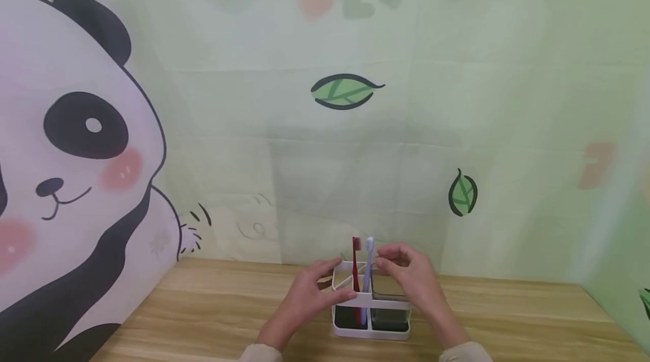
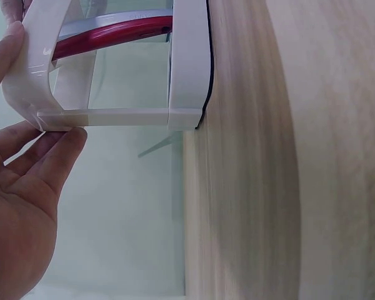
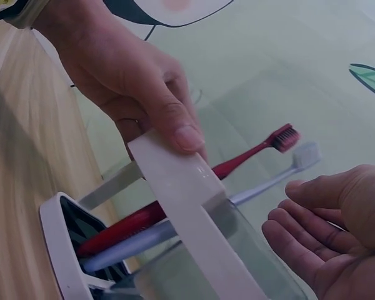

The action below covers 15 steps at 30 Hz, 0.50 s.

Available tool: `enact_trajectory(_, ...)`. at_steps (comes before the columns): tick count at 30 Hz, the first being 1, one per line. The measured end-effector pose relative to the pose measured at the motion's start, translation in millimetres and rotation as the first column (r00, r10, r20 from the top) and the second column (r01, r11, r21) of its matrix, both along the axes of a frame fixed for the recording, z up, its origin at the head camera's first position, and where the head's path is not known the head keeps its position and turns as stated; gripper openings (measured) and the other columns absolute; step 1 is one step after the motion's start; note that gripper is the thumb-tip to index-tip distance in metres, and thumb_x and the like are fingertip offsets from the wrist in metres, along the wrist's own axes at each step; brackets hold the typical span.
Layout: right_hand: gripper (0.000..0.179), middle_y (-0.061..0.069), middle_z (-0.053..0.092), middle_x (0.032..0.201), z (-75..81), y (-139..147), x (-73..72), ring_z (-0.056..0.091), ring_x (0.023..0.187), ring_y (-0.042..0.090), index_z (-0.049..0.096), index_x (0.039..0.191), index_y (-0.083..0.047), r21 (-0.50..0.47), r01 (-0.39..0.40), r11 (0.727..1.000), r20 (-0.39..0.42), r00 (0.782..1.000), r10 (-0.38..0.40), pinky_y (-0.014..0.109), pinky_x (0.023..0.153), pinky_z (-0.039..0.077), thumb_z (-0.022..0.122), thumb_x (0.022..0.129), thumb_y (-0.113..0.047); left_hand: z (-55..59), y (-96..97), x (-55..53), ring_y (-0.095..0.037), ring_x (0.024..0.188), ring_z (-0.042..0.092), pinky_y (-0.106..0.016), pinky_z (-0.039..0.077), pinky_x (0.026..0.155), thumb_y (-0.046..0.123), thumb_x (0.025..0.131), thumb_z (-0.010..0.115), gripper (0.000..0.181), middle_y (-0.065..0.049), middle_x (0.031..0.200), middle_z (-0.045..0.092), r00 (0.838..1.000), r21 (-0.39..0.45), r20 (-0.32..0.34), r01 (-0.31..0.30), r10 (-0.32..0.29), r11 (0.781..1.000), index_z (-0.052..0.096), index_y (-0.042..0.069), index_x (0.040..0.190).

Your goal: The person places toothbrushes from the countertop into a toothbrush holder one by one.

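Observation:
A white toothbrush holder [image 1: 388, 304] with a dark base tray stands on the table. My left hand [image 1: 307, 293] grips its upper frame at the left, with the thumb [image 3: 186, 134] on the front band. A red toothbrush [image 1: 355, 263] and a pale lavender toothbrush [image 1: 368, 272] lean side by side in a left compartment, bristle heads up. In the right compartment sits a clear tinted cup [image 1: 390, 288]. My right hand [image 1: 417, 278] is over the cup, beside the lavender toothbrush. In the right wrist view its loosely bent fingers [image 3: 294, 240] are apart from the brush and hold nothing.
The holder stands on a wood-grain table [image 1: 213, 305]. Behind the table hangs a pale green cloth [image 1: 228, 125] printed with a panda [image 1: 91, 193] and leaves. More of this cloth rises along the right side.

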State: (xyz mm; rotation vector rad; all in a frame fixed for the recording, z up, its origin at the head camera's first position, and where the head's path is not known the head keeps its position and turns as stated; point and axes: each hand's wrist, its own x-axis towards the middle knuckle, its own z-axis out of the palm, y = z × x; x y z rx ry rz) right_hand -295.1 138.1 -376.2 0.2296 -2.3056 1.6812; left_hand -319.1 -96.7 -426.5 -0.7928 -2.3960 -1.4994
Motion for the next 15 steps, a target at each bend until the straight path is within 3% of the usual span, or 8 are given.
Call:
enact_trajectory(7,0.026,0.007,0.075,0.112,8.1,17.2,7.9,0.07,0.111,0.025,0.074,0.12,-0.003,0.033,0.013,0.999,0.007,1.0,-0.013,0.035,0.095,0.061,0.078,0.099,-0.019,-0.3,0.4,1.0,-0.037,0.123,0.066,-0.046,0.06,0.099,0.036,0.089,0.089,0.073,-0.021,0.138,0.065,1.0,-0.018,-0.008,-0.008,0.008,1.0,0.062,-0.001,0.145)
enact_trajectory(15,0.031,0.009,0.075,0.116,15.9,40.1,18.0,0.071,0.107,0.021,0.073,0.123,-0.002,0.046,-0.001,0.999,0.012,1.0,0.0,0.021,0.088,0.058,0.078,0.1,-0.022,0.2,0.2,1.5,-0.038,0.122,0.068,-0.044,0.06,0.1,0.037,0.088,0.089,0.075,-0.021,0.139,0.064,1.0,-0.02,0.006,-0.012,0.012,1.0,0.061,-0.001,0.146)
